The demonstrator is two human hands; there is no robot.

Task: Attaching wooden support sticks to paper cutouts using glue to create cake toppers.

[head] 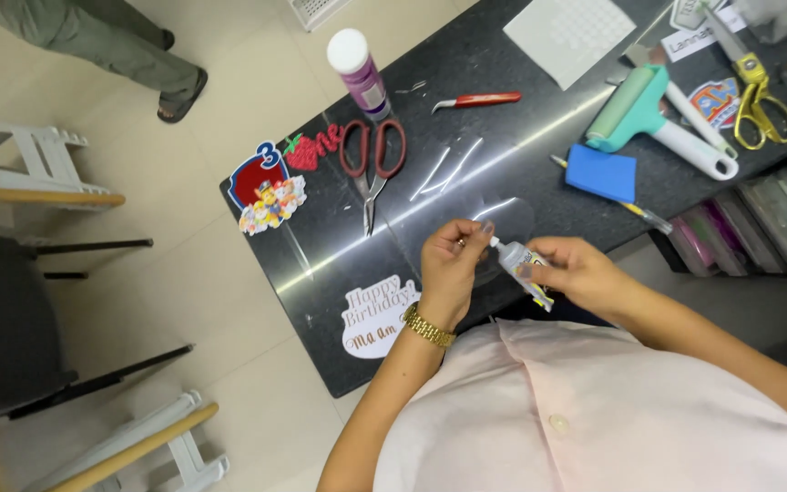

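- The right hand is closed around a small glue tube, gripping its body with the nozzle pointing toward the other hand.
- The left hand has its fingertips pinched together right at the tube's white nozzle; whether they grip a cap there is too small to tell. A gold bracelet sits on that wrist.
- The tube is held in the air above the near edge of the dark table, between the two hands.
- A clear plastic sheet lies on the table just beyond the hands.
- A white cutout sign lies at the near edge, just beside the left wrist.
- Farther off lie red-handled scissors, a purple glue bottle with a white cap, standing up, and a red-handled tool.
- At the table's far left end lie a cartoon cutout and a red lettered cutout.
- On the right lie a blue pad, a teal roller with a white handle and yellow-handled scissors.
- Clear storage drawers stand below the table's right edge; their contents are too blurred to tell.
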